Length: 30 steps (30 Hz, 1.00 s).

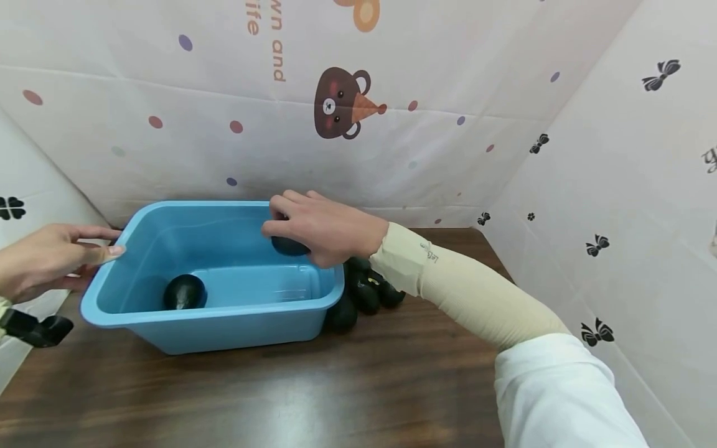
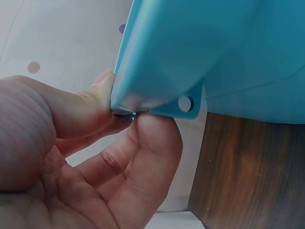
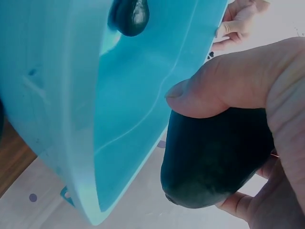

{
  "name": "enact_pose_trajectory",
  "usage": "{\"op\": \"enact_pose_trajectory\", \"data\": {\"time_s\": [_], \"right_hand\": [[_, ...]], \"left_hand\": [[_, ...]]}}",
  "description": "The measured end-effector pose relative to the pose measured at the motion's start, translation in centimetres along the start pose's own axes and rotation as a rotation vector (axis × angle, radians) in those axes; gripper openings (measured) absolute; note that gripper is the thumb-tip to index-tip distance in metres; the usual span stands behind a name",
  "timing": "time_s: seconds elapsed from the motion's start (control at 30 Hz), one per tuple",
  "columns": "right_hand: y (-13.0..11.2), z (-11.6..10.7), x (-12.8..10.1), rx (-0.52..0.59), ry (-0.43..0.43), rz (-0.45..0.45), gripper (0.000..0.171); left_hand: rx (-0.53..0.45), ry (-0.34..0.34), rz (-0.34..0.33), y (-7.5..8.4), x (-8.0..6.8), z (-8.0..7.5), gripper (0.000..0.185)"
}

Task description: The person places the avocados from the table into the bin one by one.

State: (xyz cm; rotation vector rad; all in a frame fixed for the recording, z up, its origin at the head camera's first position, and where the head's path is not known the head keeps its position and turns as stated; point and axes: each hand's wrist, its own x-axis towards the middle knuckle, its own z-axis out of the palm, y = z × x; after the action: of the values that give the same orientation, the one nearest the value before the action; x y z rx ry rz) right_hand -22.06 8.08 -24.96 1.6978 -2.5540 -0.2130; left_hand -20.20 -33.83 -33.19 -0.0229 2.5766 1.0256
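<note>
On the near side of the tub [image 1: 241, 333] I see bare wood table [image 1: 291, 398]. From the near right of the tub a white-sleeved arm [image 1: 560, 386] with a cream cuff reaches in, elbow slightly bent, crossing above its right end. At the tub's left end the left hand [image 1: 50, 258] pinches the rim, thumb on top and fingers beneath. One dark avocado lies on the tub's floor, toward its left end and close to the near wall. Just off the tub's right end sits a cluster of avocados [image 1: 366, 295]; whether they touch it, I can't tell. Over the tub's right end the right hand [image 1: 330, 227], back upward, is clamped round a held avocado [image 3: 214, 157], thumb opposite fingers. Beyond the tub hangs a white sheet [image 1: 426, 162] printed with a bear.
</note>
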Motion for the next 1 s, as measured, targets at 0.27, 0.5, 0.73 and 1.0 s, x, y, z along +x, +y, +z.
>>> {"op": "enact_pose_trajectory", "data": {"time_s": [0.27,0.5,0.73,1.0], "right_hand": [[0.4,0.0,1.4,0.018,-0.053,0.034,0.051],[0.5,-0.4,2.6,0.044,-0.037,0.012,0.050],[0.5,-0.6,3.8,0.013,-0.040,0.014,0.047],[0.3,-0.8,5.4,-0.003,-0.049,0.018,0.047]], "left_hand": [[-0.002,-0.013,0.012,-0.3,0.5,0.4,0.081],[-0.004,-0.007,-0.001,-0.6,0.2,0.1,0.081],[-0.008,-0.005,-0.006,-0.5,0.1,-0.1,0.080],[-0.003,0.000,-0.006,-0.6,0.3,-0.1,0.081]]}}
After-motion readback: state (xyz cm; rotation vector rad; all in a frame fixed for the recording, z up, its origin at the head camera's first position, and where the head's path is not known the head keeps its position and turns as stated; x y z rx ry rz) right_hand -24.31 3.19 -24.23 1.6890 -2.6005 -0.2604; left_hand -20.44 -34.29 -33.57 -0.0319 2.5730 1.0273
